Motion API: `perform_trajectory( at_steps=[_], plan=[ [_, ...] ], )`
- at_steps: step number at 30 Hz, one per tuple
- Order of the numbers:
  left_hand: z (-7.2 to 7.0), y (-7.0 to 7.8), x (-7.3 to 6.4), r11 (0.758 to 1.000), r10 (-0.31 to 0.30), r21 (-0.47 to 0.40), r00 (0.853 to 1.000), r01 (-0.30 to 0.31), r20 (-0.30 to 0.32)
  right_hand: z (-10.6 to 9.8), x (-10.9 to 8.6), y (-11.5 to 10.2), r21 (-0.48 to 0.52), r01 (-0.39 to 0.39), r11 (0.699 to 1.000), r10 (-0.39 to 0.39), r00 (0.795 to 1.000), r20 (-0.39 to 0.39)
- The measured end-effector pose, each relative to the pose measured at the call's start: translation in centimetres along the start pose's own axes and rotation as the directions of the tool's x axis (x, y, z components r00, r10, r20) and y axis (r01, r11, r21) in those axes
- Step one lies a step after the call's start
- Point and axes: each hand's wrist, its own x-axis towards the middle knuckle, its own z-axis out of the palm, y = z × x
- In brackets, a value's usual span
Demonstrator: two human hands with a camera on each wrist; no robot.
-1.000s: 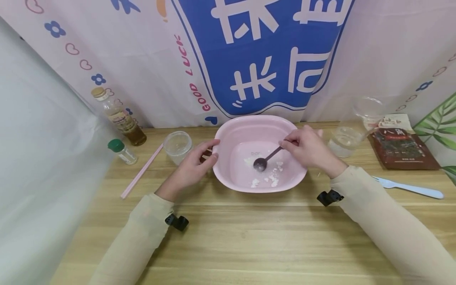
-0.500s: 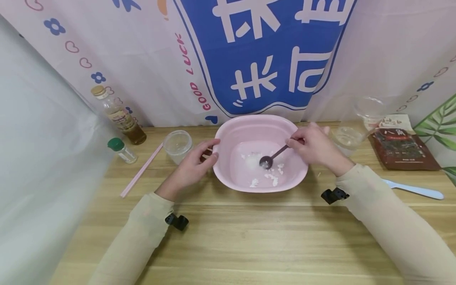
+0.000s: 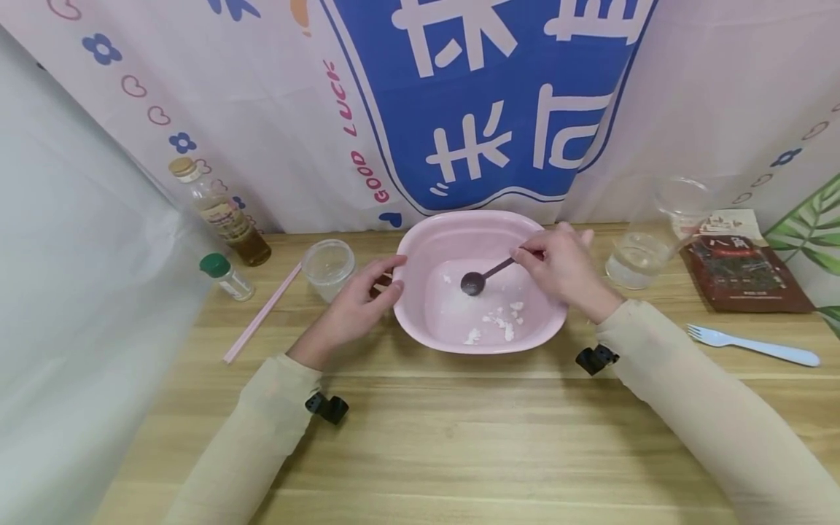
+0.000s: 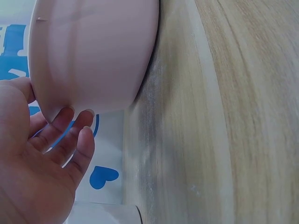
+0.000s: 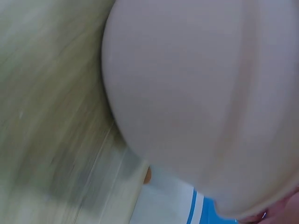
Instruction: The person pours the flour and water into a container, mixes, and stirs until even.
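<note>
A pink plastic basin [image 3: 472,244] stands on the wooden table, with white powdery clumps [image 3: 508,332] and a cloudy patch on its floor. My left hand [image 3: 354,306] grips the basin's left rim. In the left wrist view, the thumb of the left hand [image 4: 42,158] lies at the rim of the basin [image 4: 93,56] and the fingers curl beneath it. With my right hand [image 3: 567,271] I pinch the handle of a dark brown measuring spoon [image 3: 472,284], its round bowl low inside the basin. The basin's outer wall [image 5: 187,93] fills most of the right wrist view, hiding the spoon.
Left of the basin are a clear jar [image 3: 328,266], pink chopsticks [image 3: 262,313], a green-capped shaker [image 3: 226,277] and a corked bottle [image 3: 226,219]. To the right stand a clear cup of liquid [image 3: 635,259], a brown spice packet [image 3: 741,273] and a pale blue fork [image 3: 755,345].
The spoon's bowl moved right across the basin floor, then back to the left, and my right hand moved with it. White bits shifted; my left hand stayed on the rim.
</note>
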Motion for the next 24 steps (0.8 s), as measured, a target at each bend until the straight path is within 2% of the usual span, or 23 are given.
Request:
perform_trajectory(
  at_steps=[8,12,18,24],
  plan=[
    [0.0,-0.1,-0.1,1.000,-0.003,-0.003,1.000,0.003,0.004,-1.8,-0.9,1.4,-0.032,0.015,0.999,-0.016,1.000,-0.016],
    [-0.1,0.1,-0.1,1.000,-0.014,-0.008,1.000,0.014,0.007,-2.1,-1.2,1.6,-0.029,0.032,0.999,-0.031,0.999,0.017],
    [-0.1,0.1,-0.2,1.000,-0.021,0.000,1.000,0.021,0.007,-1.3,-1.1,0.5,0.027,0.071,0.997,-0.073,0.992,0.101],
    [-0.1,0.2,-0.1,1.000,-0.008,-0.004,1.000,0.008,0.004,0.0,-0.2,-0.5,0.071,0.096,0.993,-0.101,0.992,0.073]
  ],
)
